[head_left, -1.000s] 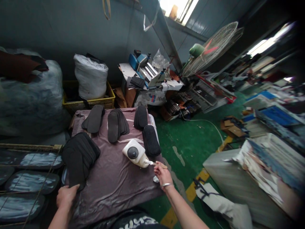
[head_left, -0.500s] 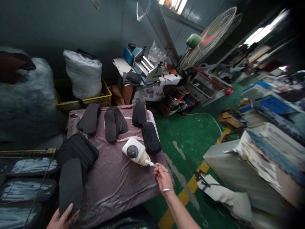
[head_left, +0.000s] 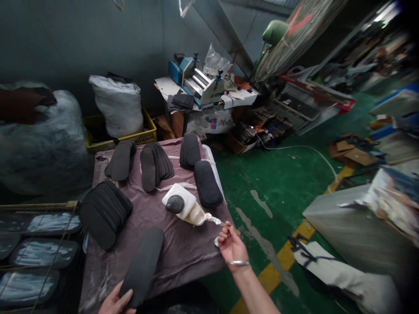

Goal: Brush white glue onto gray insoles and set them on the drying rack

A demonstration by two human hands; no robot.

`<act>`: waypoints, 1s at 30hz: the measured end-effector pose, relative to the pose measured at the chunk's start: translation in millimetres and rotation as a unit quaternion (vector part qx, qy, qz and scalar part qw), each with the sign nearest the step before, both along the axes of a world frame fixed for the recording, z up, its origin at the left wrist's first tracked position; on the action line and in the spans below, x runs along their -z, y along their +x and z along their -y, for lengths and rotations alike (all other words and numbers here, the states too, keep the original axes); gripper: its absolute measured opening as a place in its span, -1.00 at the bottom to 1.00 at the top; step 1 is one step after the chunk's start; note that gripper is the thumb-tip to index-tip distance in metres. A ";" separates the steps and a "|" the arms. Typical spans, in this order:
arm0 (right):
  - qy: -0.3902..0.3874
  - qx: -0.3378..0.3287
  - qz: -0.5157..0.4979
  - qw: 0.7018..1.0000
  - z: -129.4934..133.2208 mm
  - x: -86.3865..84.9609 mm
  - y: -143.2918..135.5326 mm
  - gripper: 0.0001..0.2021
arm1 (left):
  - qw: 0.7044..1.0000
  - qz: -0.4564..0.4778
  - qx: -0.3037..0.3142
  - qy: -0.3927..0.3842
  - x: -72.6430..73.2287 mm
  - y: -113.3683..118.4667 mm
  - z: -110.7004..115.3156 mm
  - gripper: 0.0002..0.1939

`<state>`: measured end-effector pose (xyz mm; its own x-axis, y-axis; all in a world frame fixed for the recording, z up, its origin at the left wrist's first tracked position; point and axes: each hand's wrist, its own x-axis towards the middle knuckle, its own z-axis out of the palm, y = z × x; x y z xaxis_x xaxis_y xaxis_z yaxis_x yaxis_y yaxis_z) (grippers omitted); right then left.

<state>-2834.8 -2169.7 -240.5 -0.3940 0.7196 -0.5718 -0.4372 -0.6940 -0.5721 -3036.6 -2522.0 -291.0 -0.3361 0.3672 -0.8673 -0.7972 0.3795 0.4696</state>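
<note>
I see my left hand [head_left: 115, 302] at the near edge of the table [head_left: 183, 257], its fingers closed on the near end of a single dark insole [head_left: 142, 265] that lies flat on the purple cloth and angles away toward the far right. My right hand [head_left: 231, 245] is on the right side of the table, well apart from the left, pinched around the handle of a small brush [head_left: 214, 220]; the brush's wet tip sits at the mouth of a white glue jug [head_left: 183, 208] lying tipped on its side near the middle of the cloth, with a dark cap facing up. A bracelet shows on that right wrist. Left of the jug there is a fanned stack of insoles [head_left: 104, 211], and at the far edge of the table sit three smaller piles, with another pile [head_left: 207, 184] just beyond the jug on the right. Past the table's far left corner stands a yellow crate [head_left: 144, 135] holding a white sack. On the left, beside the table, lie shiny glued pieces on a rack [head_left: 36, 250]. The floor to the right is green.
</note>
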 end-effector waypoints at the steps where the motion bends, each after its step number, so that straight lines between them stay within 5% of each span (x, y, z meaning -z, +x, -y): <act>1: -0.009 -0.009 -0.014 1.000 0.3 -1.9 2.1 -0.74 | 1.000 -0.012 0.005 0.006 -3.7 2.5 -5.7 -0.29; 6: -0.002 -0.093 -0.030 0.995 22.0 -14.0 -8.8 -0.75 | 0.996 -0.064 0.058 0.035 -12.1 7.4 -26.6 -0.29; 13: 0.152 -0.313 0.043 0.936 97.2 23.7 -65.6 -0.67 | 0.980 -0.117 0.157 -0.041 31.2 1.7 -20.5 -0.26; 16: 0.267 -0.371 0.105 0.883 123.5 43.8 -89.4 -0.69 | 0.974 -0.132 0.177 -0.050 40.5 0.5 -15.9 -0.34; 19: 0.409 -0.408 0.172 0.798 134.3 53.3 -104.8 -0.76 | 0.983 -0.095 0.155 -0.025 45.7 -2.2 -12.1 -0.35; 26: 0.635 -0.362 0.248 0.636 122.4 56.4 -103.3 -0.80 | 0.993 -0.026 0.107 0.032 68.2 1.4 -3.6 -0.53; 30: 0.671 -0.350 0.246 0.606 126.9 55.9 -96.7 -0.78 | 0.959 -0.205 0.196 0.002 66.5 -2.8 -6.2 -0.61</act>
<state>-2931.5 -2296.7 -296.4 -0.8907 0.4216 0.1698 0.1483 0.6227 -0.7683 -3039.4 -2515.8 -357.5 -0.4846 0.5373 -0.6902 -0.3423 0.6097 0.7150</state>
